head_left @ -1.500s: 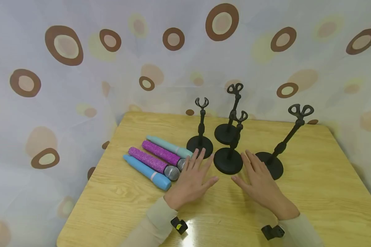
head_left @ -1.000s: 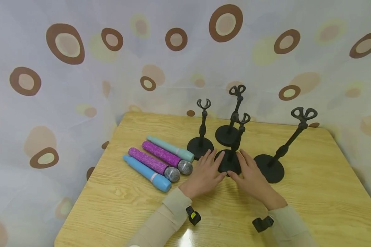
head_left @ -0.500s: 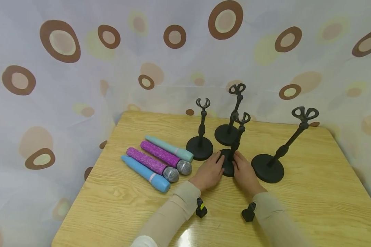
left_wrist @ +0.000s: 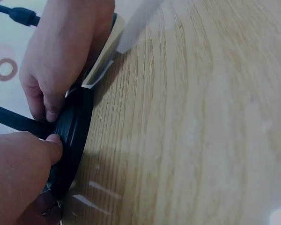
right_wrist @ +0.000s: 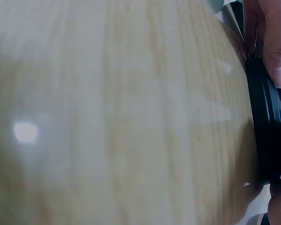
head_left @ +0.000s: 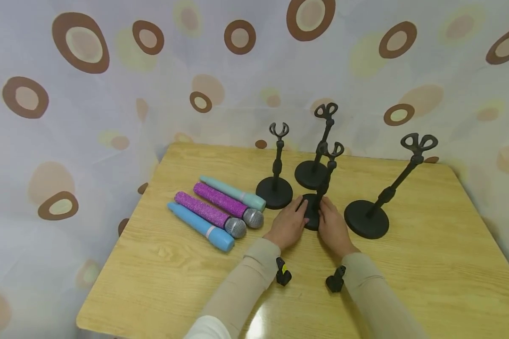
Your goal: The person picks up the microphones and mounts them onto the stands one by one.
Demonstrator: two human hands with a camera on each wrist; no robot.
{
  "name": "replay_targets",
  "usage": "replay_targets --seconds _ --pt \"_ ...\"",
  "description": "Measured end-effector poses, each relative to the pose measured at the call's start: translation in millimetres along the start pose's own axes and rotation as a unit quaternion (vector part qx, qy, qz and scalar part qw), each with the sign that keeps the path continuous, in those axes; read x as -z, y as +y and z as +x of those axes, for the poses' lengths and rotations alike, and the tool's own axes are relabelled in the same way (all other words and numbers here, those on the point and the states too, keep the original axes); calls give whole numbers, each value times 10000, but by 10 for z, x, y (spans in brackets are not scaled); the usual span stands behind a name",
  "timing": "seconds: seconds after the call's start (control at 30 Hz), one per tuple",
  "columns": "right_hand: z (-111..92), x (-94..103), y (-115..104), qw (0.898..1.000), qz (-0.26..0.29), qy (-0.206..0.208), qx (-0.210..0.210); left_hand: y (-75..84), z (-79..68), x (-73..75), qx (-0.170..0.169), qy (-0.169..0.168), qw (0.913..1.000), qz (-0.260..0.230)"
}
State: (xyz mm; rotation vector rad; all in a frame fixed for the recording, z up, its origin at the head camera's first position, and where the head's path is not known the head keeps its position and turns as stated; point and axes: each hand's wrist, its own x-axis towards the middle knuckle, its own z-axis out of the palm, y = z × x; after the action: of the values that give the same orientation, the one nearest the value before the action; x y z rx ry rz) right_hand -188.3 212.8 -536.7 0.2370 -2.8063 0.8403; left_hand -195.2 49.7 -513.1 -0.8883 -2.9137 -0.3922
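Note:
Both hands hold the round black base of the front microphone stand (head_left: 323, 185), which stands upright on the table. My left hand (head_left: 289, 224) grips the base's left side and my right hand (head_left: 334, 231) its right side. In the left wrist view, thumbs press on top of the base (left_wrist: 74, 140), with fingers of the lower hand reaching around its edge. The right wrist view shows the left thumb (right_wrist: 277, 70) over the rim. Around it stand three more black stands: one back left (head_left: 274, 193), one behind (head_left: 310, 175), one right (head_left: 366, 220).
Left of the stands lie several microphones side by side: a blue one (head_left: 201, 226), two glittery purple ones (head_left: 201, 209) with silver heads, and a teal one (head_left: 233, 192). The wooden table (head_left: 152, 282) meets a patterned cloth (head_left: 186, 47) behind.
My hands have come inward from either side and closed on the front stand's base, their fingers spread before. The stands and microphones keep their places; the head view has shifted slightly.

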Motion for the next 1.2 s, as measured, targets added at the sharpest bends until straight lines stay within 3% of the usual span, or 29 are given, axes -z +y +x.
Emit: replay_targets --seconds 0.47,0.6,0.7,1.2 --pt "-163 -46 -65 9991 193 -136 -354 73 -115 67 448 -418 9972 -438" --pt "-248 -37 -136 9999 13 -4 -137 102 -159 88 723 -602 9936 -628" --pt "-313 -36 -178 9998 -198 53 14 120 -201 96 820 -545 9927 -701" --pt "-535 -20 -292 9939 -913 74 607 203 -433 116 855 -302 9946 -496"
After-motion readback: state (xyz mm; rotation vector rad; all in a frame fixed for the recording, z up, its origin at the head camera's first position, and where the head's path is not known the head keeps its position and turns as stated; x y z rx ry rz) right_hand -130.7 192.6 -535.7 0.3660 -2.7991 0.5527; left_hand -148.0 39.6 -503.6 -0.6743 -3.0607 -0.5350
